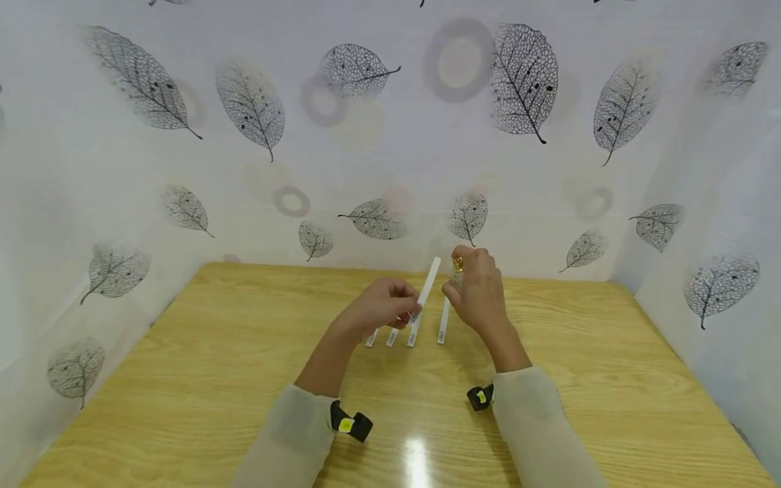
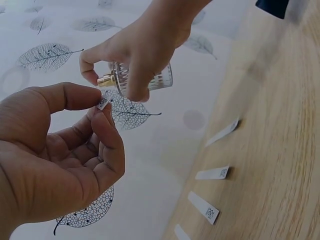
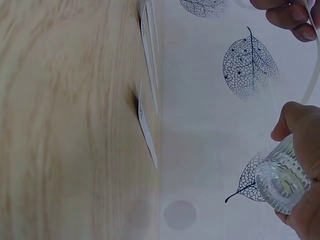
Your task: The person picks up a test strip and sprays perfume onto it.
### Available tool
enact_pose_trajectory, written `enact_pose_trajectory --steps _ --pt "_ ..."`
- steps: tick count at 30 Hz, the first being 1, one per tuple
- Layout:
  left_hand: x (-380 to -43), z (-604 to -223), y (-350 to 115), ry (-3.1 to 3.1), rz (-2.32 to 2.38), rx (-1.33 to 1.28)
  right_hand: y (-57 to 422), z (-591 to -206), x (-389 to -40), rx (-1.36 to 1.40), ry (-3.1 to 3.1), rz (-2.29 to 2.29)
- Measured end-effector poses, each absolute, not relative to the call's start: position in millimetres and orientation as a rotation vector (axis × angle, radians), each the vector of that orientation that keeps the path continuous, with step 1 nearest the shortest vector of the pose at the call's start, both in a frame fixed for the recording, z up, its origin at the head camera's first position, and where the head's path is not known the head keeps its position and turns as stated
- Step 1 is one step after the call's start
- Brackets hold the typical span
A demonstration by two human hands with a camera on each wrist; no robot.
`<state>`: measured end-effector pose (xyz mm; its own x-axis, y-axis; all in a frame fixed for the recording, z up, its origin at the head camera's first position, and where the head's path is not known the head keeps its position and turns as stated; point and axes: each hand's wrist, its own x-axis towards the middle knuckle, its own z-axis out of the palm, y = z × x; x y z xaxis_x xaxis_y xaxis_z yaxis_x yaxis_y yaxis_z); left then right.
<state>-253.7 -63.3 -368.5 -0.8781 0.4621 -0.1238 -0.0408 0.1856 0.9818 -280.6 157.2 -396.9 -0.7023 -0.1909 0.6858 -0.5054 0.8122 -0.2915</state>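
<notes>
My left hand (image 1: 378, 306) pinches a white paper test strip (image 1: 430, 281) near its printed end, between thumb and fingers. The strip slants up and away, raised over the table. Just to the right, my right hand (image 1: 483, 291) holds a clear glass perfume bottle (image 3: 282, 180) with a textured surface. Its gold spray nozzle (image 2: 106, 80) points toward the strip, and the index finger reaches over the top. In the right wrist view the far part of the strip (image 3: 313, 82) bends slightly near the bottle.
Several more white strips lie apart on the wooden table (image 1: 213, 352) below the hands, one strip (image 1: 442, 332) under the right hand. A white leaf-patterned sheet (image 1: 415, 149) hangs behind the table's far edge. Black wrist straps (image 1: 352, 423) show at both cuffs.
</notes>
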Motion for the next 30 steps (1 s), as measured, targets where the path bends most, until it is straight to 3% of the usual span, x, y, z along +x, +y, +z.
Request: enact_pose_trajectory --steps 30 --pt "-248.0 -362.5 -62.8 2.047 1.691 0.474 154.8 -393.3 -273.5 0.589 -2.316 0.643"
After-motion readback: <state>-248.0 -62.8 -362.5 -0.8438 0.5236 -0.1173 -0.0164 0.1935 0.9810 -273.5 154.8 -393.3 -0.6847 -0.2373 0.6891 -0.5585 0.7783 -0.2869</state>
